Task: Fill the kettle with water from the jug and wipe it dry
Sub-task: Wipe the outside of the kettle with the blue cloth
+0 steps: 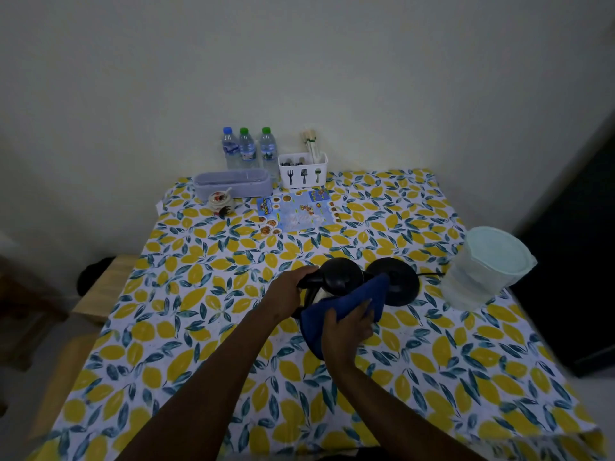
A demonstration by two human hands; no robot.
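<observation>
Head cam: kettle (339, 274) sits mid desk (199, 294), off its base (397, 277), which is just behind/right w/ the cord running right. Left hand (288, 291) has fingers wrapped tight round the kettle handle. Right hand (349, 324) presses a blue cloth (346, 301) against the kettle's side, fingers curled on the cloth. Jug (482, 271), lid on, stands near the desk's right edge, apart from the kettle. Bottles (248, 148) + cutlery caddy (303, 169) at the back by the wall.
</observation>
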